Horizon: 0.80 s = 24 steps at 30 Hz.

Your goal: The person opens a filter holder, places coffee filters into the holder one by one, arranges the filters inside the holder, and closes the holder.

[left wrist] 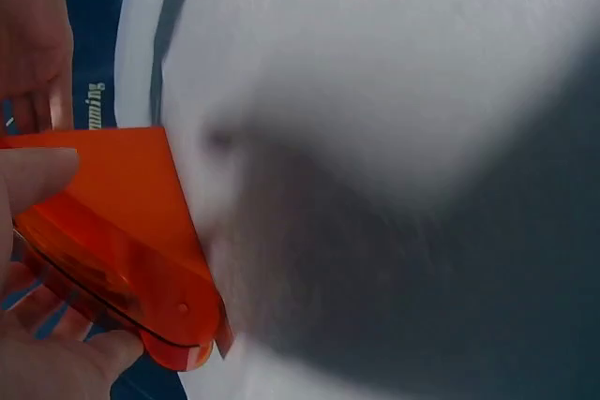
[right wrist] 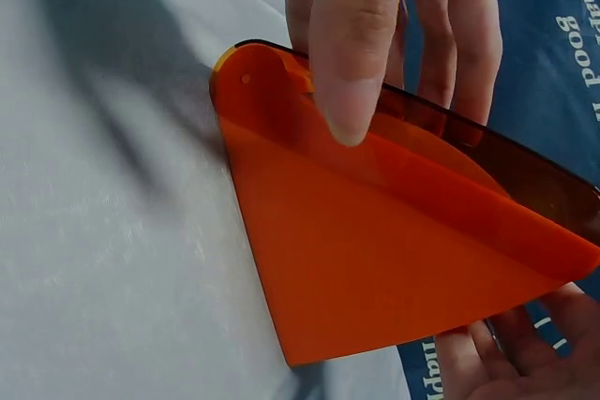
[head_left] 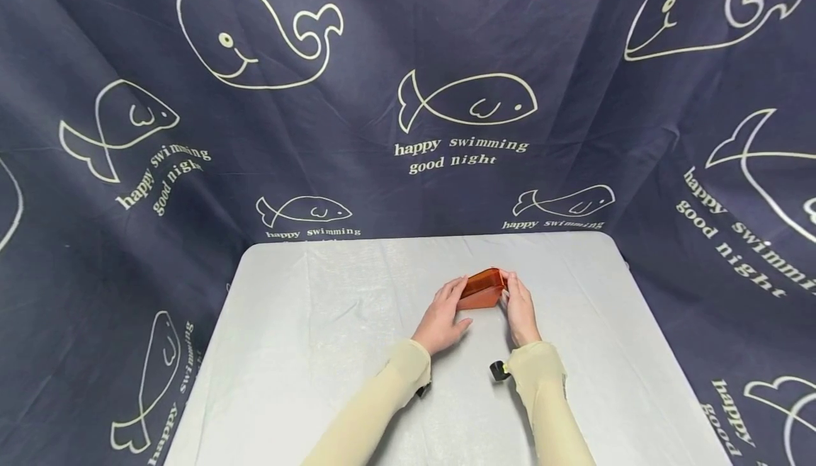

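Observation:
Between both hands is an orange see-through plastic wedge (head_left: pixel 481 297), fan-shaped, with a rounded corner bearing a small dot and a darker strip along one edge. In the head view, my left hand (head_left: pixel 443 317) holds its left end, the thumb stretched toward me. My right hand (head_left: pixel 521 310) grips the right end, fingers at its far side. The right wrist view shows the wedge's flat face (right wrist: pixel 356 278) tilted, with the left hand (right wrist: pixel 352 44) above it, its thumb in front and fingers behind. Fingers of the right hand (right wrist: pixel 511 353) sit behind the lower edge.
A pale table (head_left: pixel 319 324) with rounded far corners lies under the hands. Dark blue cloth (head_left: pixel 459 27) printed with whales and fish hangs behind and on both sides. Small black devices (head_left: pixel 500 371) are worn at the wrists over cream sleeves.

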{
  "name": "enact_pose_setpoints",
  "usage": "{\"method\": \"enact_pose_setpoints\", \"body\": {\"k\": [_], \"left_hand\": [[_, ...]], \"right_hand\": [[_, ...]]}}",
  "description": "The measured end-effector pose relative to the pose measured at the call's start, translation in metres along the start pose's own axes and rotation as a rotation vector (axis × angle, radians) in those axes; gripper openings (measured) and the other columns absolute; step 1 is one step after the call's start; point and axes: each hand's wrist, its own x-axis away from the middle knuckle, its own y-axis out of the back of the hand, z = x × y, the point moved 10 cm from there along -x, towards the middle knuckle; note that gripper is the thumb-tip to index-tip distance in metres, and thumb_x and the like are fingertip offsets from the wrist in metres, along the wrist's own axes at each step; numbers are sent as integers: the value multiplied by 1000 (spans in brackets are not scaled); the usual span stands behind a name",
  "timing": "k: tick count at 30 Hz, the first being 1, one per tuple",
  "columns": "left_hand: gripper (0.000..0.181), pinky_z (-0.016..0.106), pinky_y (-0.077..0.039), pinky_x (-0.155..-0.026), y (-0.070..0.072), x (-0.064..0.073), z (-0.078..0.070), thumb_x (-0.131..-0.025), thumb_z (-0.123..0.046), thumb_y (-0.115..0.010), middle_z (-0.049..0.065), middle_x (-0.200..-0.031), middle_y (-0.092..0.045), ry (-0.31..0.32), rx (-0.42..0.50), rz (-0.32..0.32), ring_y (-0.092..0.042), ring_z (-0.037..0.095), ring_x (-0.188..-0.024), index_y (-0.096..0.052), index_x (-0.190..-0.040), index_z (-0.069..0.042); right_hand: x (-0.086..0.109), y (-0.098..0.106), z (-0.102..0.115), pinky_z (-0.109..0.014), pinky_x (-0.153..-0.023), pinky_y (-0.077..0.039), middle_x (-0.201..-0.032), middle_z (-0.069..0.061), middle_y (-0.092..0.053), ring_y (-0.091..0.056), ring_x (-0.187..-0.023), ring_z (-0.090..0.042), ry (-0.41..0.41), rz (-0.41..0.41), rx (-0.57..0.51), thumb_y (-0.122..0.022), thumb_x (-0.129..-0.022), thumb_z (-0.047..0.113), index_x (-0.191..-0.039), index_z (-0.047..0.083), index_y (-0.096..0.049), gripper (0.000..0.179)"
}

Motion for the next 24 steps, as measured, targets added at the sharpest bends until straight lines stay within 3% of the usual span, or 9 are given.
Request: {"method": "enact_pose_setpoints", "body": {"k": [11,14,18,21,24], "left_hand": [[89,38,-34,-123,-3,2,-1,-96,-17,-74,5,-170,-28,-21,-56,56,-29,23,-156,-19,-166,-12],[89,39,-34,-123,-2,2,-1,-96,-17,-73,7,-170,-27,-23,-62,70,-29,24,-157,-18,-166,-12],[89,40,-34,-123,-4,3,4,-97,-14,-72,7,-171,-25,-35,-44,66,-27,24,-157,-17,-167,-15],[88,43,-34,-123,-6,6,14,-97,-11,-71,5,-172,-23,-27,-25,55,-27,26,-158,-18,-167,-22],[89,48,-35,-122,-8,11,29,-97,-9,-70,5,-172,-25,3,-9,38,-27,30,-157,-19,-166,-30]], "right_hand": [[3,0,6,-43,-125,-30,-154,-19,-50,-42,-146,-25,26,-26,56,-38,-112,44,-151,0,-48,59],[3,1,7,-41,-121,-36,-150,-19,-54,-46,-141,-24,30,-47,99,-44,-110,46,-147,1,-53,59],[2,3,9,-26,-107,-43,-146,-19,-58,-51,-130,-18,51,-85,141,-48,-109,47,-143,3,-58,57],[2,3,9,-18,-99,-43,-143,-18,-60,-52,-123,-12,55,-102,157,-48,-109,46,-141,3,-60,55],[3,1,8,-21,-98,-45,-142,-18,-60,-52,-118,-10,44,-96,158,-50,-108,45,-140,4,-61,53]]}}
